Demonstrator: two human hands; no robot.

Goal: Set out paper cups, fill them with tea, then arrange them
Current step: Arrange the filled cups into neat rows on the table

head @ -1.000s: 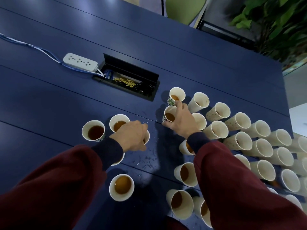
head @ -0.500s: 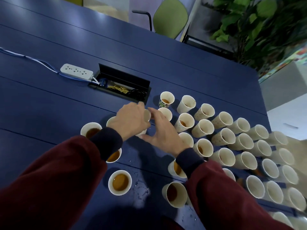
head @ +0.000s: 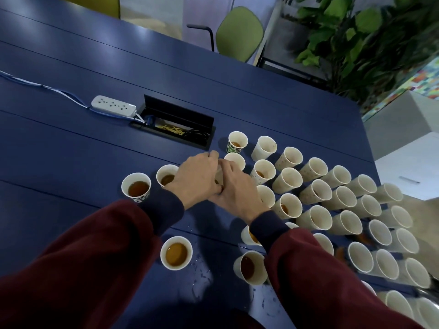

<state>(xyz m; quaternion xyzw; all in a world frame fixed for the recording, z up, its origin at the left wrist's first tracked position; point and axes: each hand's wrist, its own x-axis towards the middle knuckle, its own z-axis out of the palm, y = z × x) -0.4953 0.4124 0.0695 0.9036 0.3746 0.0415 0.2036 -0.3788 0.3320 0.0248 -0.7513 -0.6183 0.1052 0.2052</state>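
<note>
Several paper cups (head: 316, 194) stand in slanted rows on the right of the dark blue table (head: 71, 150); some hold tea. To the left, apart from the rows, stand loose cups of tea (head: 136, 187), (head: 176, 255). A green-patterned cup (head: 236, 143) heads the rows. My left hand (head: 197, 179) and my right hand (head: 235, 189) meet at the left end of the rows, both curled round one paper cup (head: 218, 174). The fingers hide most of that cup, so its contents cannot be seen.
A white power strip (head: 114, 108) with a blue cable lies at the back left, beside an open cable box (head: 175, 129) sunk into the table. Spilled drops (head: 202, 276) wet the near middle. A green chair (head: 240, 34) and a plant (head: 356, 43) stand beyond the far edge.
My left hand carried a cup from the loose group rightward to the rows. My right hand left a cup in the row and closed round the same cup.
</note>
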